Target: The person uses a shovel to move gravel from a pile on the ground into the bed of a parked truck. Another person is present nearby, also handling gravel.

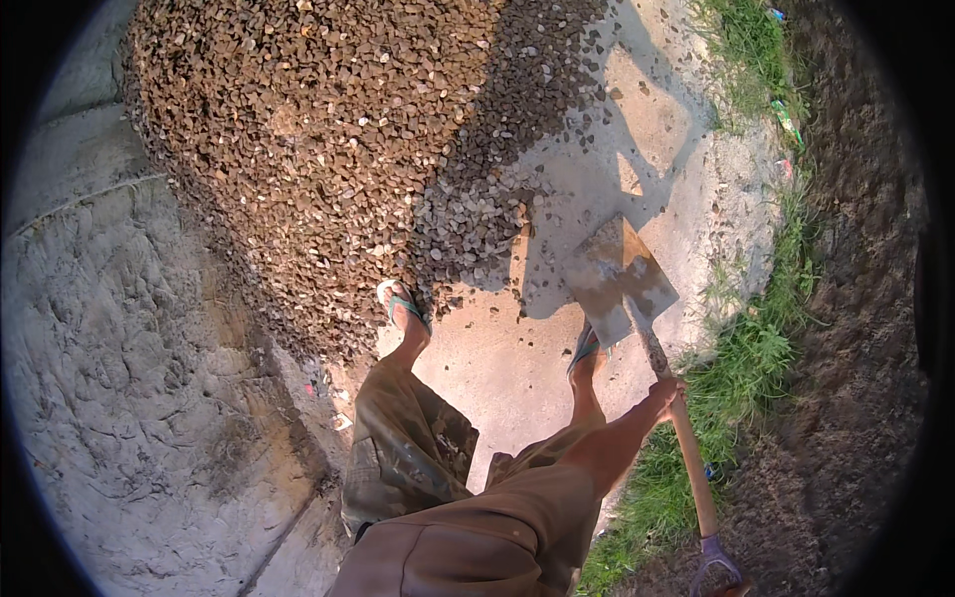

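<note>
I hold a shovel (691,463) with a wooden shaft, a purple D-shaped grip and a flat, square metal blade (627,274). My left hand (667,396) is closed round the shaft just behind the blade, its arm reaching across my body to the right. At the lower edge, a small part of my right hand (734,589) shows at the purple grip; most of it is cut off. The blade hangs over the pale ground by my right foot, bearing grey and rusty patches and no load. A large heap of brown gravel (318,149) lies ahead and to the left.
My sandalled feet stand on a pale concrete strip (497,348) with scattered stones. Rough grey concrete (139,348) borders it on the left. Along the right runs a grass strip (756,363) with bits of litter, beside dark bare soil (856,298).
</note>
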{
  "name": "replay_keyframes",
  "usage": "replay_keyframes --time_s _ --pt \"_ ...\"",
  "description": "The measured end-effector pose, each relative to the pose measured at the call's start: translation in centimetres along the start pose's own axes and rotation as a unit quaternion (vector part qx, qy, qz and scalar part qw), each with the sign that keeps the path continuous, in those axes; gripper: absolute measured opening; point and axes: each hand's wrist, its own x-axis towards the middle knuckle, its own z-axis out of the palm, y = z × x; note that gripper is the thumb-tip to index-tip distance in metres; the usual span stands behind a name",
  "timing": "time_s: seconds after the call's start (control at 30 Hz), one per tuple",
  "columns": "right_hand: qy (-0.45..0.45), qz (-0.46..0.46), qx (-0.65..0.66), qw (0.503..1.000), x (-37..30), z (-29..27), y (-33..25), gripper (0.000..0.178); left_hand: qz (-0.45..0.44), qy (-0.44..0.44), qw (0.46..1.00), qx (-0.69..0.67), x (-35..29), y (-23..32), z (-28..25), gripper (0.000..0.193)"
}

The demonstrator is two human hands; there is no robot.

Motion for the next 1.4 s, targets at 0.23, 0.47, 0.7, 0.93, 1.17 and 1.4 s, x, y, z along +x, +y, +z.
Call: replay_keyframes --time_s 0.23,0.47,0.7,0.93,1.17,1.4 --pt "-0.026 0.254 0.151 0.955 -0.1 18.1 -14.0 0.042 0.055 0.03 0.998 0.002 -0.9 24.2 -3.6 0.016" --pt "-0.073 0.168 0.184 0.966 -11.2 15.2 -21.1 0.039 0.007 -0.052 0.998 -0.032 -13.2 30.2 -6.0 0.011" --pt "-0.093 0.057 0.22 0.969 -19.5 9.4 -25.6 0.033 0.034 -0.103 0.991 -0.077 -23.4 33.1 -10.6 0.012" --pt "-0.199 -0.067 0.265 0.941 -22.3 12.0 -28.1 0.026 0.106 -0.129 0.967 -0.191 -28.2 39.9 -17.9 0.014" --pt "-0.277 -0.58 0.224 0.733 -24.3 18.6 -28.6 0.03 0.277 -0.379 0.844 -0.259 -37.1 48.4 -26.7 0.021" --pt "-0.313 -0.089 0.348 0.879 -11.3 15.4 -15.7 0.032 0.231 -0.115 0.957 -0.132 -28.8 33.1 -13.1 0.018"
